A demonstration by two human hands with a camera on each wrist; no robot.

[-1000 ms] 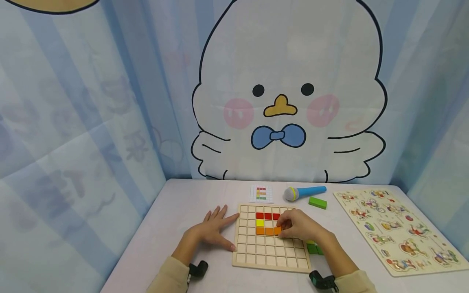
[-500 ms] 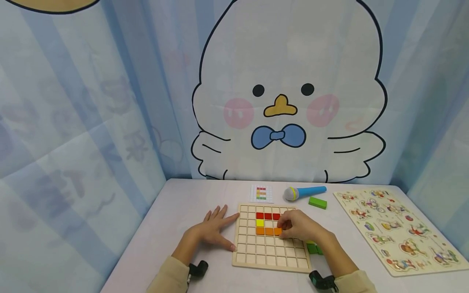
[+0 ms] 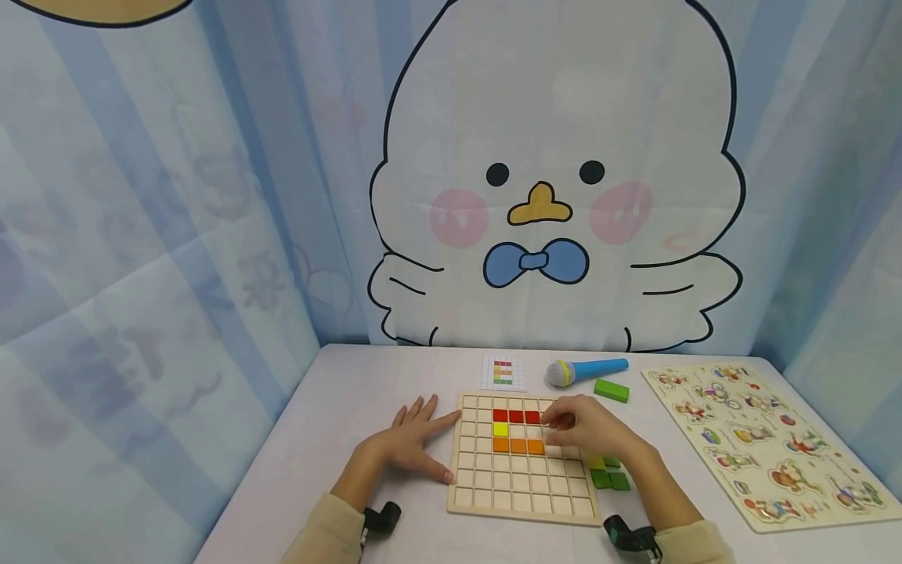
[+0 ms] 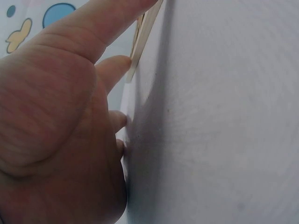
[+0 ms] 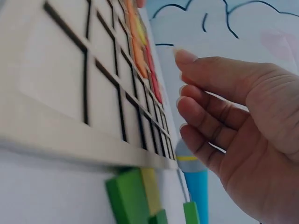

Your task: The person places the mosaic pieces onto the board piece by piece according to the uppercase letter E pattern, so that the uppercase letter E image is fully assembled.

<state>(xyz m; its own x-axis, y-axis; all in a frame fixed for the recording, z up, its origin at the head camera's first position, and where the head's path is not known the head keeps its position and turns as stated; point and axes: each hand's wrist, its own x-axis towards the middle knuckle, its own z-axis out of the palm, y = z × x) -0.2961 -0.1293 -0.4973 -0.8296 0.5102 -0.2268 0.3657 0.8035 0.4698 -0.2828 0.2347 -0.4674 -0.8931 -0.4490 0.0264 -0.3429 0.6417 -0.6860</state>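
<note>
A wooden grid board [image 3: 521,489] lies on the table with rows of square cells. Set in it are three red tiles [image 3: 517,416], one yellow tile [image 3: 500,429] and three orange tiles [image 3: 518,446]. With fingers spread, my left hand [image 3: 412,440] rests on the table, its thumb and index finger against the board's left edge. Over the board's right part hovers my right hand [image 3: 588,427], just right of the tiles. In the right wrist view its loosely bent fingers [image 5: 198,112] hold nothing and stand off from the board's surface.
Green tiles [image 3: 609,479] and a yellow one lie by the board's right edge. Behind the board are a small pattern card [image 3: 503,374], a blue toy microphone [image 3: 588,370] and a green block [image 3: 611,391]. A picture puzzle board [image 3: 768,446] covers the table's right side.
My right hand has let go of the rightmost orange tile, which lies in its cell, and has lifted away to the right. The left hand has stayed in place.
</note>
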